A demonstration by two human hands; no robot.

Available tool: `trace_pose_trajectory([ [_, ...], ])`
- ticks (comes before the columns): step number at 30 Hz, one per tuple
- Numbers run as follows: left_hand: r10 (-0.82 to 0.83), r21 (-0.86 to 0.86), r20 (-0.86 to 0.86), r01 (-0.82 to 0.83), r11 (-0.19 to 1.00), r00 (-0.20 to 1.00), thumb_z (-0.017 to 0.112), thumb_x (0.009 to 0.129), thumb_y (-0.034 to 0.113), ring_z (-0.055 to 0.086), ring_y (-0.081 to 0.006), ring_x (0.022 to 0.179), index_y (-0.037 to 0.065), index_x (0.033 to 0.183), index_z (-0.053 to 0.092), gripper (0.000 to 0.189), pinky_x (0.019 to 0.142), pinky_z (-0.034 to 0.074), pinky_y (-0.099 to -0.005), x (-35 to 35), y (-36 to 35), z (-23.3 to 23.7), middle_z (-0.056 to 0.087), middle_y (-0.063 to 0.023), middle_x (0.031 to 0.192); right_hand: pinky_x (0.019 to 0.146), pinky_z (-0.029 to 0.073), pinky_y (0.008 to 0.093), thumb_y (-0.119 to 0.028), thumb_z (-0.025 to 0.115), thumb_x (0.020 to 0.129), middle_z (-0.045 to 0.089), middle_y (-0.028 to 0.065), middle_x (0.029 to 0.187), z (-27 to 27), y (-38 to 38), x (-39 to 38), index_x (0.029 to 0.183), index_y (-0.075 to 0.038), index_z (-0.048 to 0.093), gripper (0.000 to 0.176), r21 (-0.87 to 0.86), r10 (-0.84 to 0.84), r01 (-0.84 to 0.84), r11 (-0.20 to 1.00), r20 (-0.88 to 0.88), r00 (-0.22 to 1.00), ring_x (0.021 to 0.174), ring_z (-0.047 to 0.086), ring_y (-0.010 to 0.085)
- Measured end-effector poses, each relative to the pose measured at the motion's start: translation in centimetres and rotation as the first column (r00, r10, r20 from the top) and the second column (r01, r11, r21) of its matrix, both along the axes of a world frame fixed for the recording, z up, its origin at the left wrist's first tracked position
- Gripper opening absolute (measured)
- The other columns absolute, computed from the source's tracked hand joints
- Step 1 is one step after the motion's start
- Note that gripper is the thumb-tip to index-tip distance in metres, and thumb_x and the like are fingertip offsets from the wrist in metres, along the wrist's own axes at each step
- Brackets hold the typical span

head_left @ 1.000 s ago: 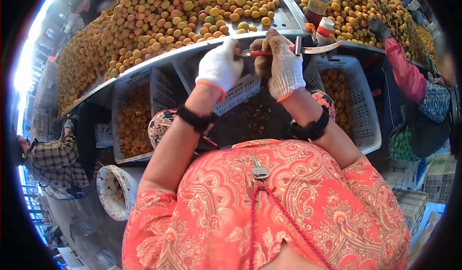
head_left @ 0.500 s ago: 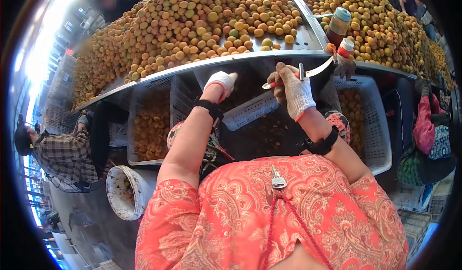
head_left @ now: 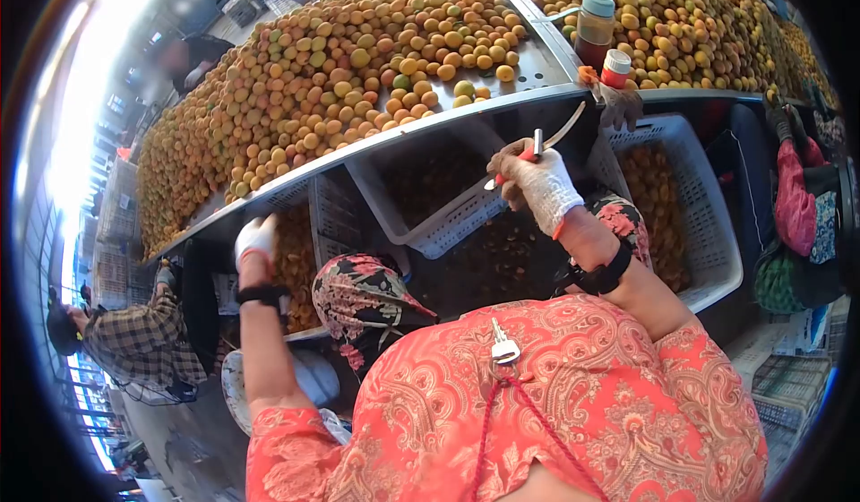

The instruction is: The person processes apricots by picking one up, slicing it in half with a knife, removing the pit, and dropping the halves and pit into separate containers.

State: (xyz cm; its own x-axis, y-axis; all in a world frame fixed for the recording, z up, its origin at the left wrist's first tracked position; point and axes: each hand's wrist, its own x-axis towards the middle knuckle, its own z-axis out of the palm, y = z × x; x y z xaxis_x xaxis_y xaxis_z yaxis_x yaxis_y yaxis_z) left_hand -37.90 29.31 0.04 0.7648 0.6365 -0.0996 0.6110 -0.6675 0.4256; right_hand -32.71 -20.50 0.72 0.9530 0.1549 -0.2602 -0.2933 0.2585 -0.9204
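On my feed the right grip (head_left: pixel 534 181) clamps a red-handled knife (head_left: pixel 537 142) — thin, curved blade — by the metal counter's (head_left: pixel 527 70) front edge; the left grip (head_left: pixel 257 240), white-gloved, blurred near orange fruit pieces (head_left: pixel 294 265) — apart or together, I can't tell.

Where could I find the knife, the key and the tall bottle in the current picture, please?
Knife (head_left: pixel 565 130): head view, on the curved blade.
Key (head_left: pixel 506 351): head view, on its broad head.
Tall bottle (head_left: pixel 595 30): head view, on the see-through body below the lid.
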Motion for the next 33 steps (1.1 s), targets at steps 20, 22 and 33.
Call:
trace_pose_trajectory([
  [20,-0.745,0.420,-0.281,0.776,0.471,0.605,0.060,0.084,0.017,0.054,-0.0336,0.123,0.021,0.137,0.054,0.054,0.105,0.045,-0.0383,33.7,-22.3,-1.8,0.051,-0.0133,0.139,0.054,0.048,0.0255,-0.021,0.059,0.096,0.067,0.0060,0.080,-8.2,-2.8,5.3,0.098,-0.004,0.058,0.018,-0.189,0.232,-0.248,0.950,-0.106,0.967,0.065,0.062,0.0122],
  [22,-0.718,0.390,-0.361,0.796,0.463,0.595,0.059,0.084,0.016,0.055,-0.0332,0.121,0.020,0.136,0.055,0.052,0.103,0.045,-0.0387,34.6,-22.4,-2.4,0.054,-0.0141,0.134,0.059,0.049,0.0269,-0.021,0.058,0.097,0.067,0.0066,0.081,-8.2,-3.0,6.0,0.098,-0.003,0.058,0.018,-0.184,0.241,-0.266,0.946,-0.149,0.959,0.070,0.063,0.0134],
  [33,-0.289,-0.648,0.573,0.640,0.414,0.767,0.064,0.084,0.000,0.062,-0.0124,0.080,0.000,0.124,0.056,0.041,0.069,0.051,-0.0241,22.5,-20.5,5.9,0.065,-0.0093,0.099,0.064,0.047,0.0250,-0.012,0.054,0.095,0.058,0.0035,0.078,-4.2,-3.4,4.9,0.101,-0.002,0.054,0.012,-0.053,0.207,-0.203,0.978,0.069,0.976,0.069,0.055,0.0100],
])
